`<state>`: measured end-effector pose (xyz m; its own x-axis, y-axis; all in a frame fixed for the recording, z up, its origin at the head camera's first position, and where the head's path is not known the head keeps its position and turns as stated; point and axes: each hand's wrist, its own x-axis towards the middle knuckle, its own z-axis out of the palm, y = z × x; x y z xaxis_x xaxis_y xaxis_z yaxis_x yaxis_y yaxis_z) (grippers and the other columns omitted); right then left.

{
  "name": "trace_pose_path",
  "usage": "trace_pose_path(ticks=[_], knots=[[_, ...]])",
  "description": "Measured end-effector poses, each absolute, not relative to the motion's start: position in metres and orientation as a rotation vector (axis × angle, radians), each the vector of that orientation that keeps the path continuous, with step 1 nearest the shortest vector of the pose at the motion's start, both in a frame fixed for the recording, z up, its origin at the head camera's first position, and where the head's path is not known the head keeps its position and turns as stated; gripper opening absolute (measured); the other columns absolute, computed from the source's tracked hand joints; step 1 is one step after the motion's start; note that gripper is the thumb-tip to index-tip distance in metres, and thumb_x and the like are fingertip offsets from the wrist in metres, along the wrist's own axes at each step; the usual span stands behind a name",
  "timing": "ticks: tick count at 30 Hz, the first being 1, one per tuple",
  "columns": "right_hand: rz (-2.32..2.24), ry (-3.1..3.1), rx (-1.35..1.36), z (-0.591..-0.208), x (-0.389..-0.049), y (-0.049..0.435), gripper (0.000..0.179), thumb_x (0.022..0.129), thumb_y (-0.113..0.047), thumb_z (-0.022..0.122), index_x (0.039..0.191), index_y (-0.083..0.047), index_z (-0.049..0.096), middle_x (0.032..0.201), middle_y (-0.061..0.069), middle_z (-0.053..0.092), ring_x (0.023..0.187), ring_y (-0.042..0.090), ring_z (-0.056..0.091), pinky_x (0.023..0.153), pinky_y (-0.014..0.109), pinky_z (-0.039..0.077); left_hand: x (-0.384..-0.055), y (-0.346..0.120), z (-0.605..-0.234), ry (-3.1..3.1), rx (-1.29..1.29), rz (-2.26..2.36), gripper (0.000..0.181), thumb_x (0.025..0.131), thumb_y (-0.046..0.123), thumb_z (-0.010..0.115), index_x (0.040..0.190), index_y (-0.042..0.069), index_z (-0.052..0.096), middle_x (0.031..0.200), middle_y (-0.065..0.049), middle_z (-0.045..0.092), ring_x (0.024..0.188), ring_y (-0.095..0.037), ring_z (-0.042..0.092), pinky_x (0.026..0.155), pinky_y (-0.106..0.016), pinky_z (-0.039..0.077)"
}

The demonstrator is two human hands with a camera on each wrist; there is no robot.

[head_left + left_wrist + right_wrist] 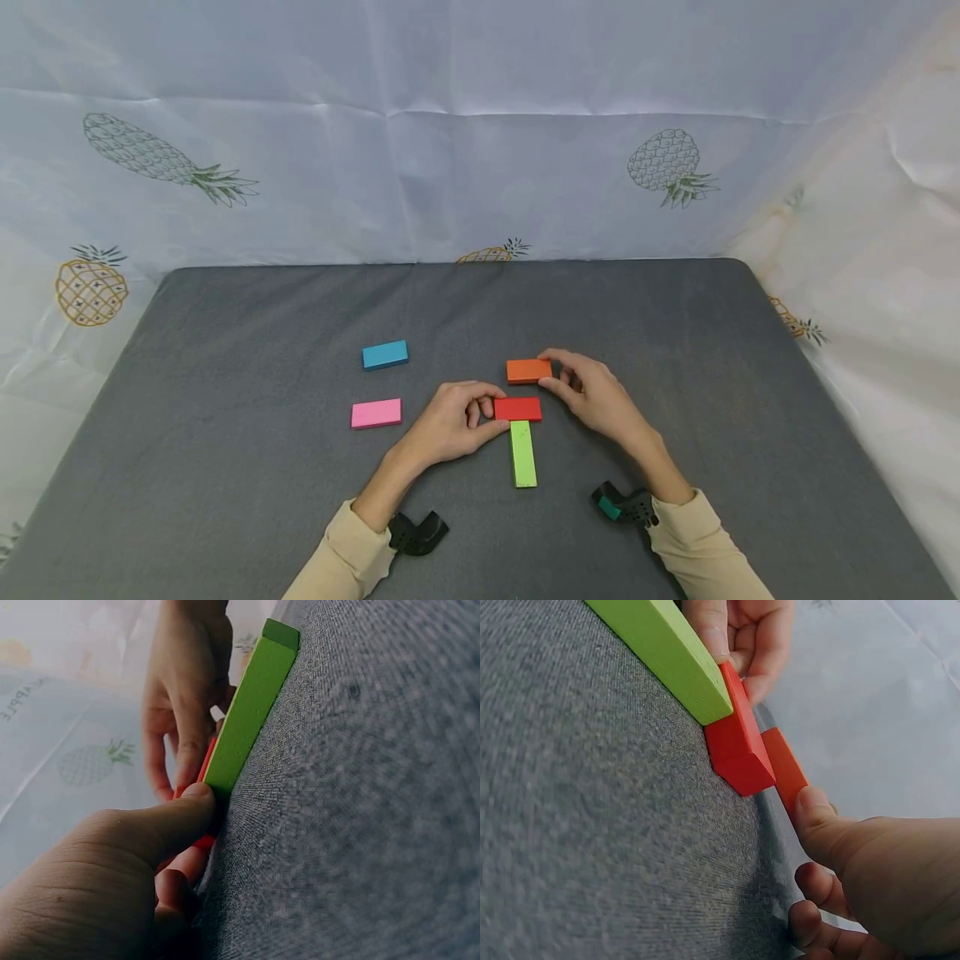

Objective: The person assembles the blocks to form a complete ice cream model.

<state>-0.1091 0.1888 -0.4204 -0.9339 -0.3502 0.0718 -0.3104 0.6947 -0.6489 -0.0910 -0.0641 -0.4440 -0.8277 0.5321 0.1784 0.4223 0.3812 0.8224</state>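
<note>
Near the table's middle, my left hand point(459, 418) pinches the left end of a red block point(517, 408) between thumb and fingers. A lime-green block point(523, 454) lies lengthwise toward me, its far end touching the red one's near side to form a T. Beyond the red block is an orange block point(523, 372), whose right end my right hand point(596, 395) grips with thumb and index finger. A narrow gap separates orange from red in the head view. Whether the orange block touches the table I cannot tell.
A blue block point(385, 355) and a pink block point(377, 413) lie apart on the left of the dark grey cloth-covered table point(225, 467). White curtains point(390, 183) with printed pineapples hang behind the table and at its sides. Both wrists carry black camera mounts point(420, 533).
</note>
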Motion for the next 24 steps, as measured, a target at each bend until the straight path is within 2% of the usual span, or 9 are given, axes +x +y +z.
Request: trace_pose_path(ticks=[24], knots=[[-0.942, 2.875, -0.583, -0.4198, -0.1056, 0.1824, 0.035, 0.094, -0.024, 0.075, 0.127, -0.015, 0.068, 0.081, -0.003, 0.056, 0.058, 0.002, 0.039, 0.051, 0.021, 0.031, -0.0907, -0.0643, -0.444, 2.509, 0.862, 1.444, 0.031, 0.089, 0.015, 0.079, 0.116, 0.002, 0.071, 0.082, -0.004, 0.065, 0.053, 0.005, 0.043, 0.052, -0.016, 0.043]])
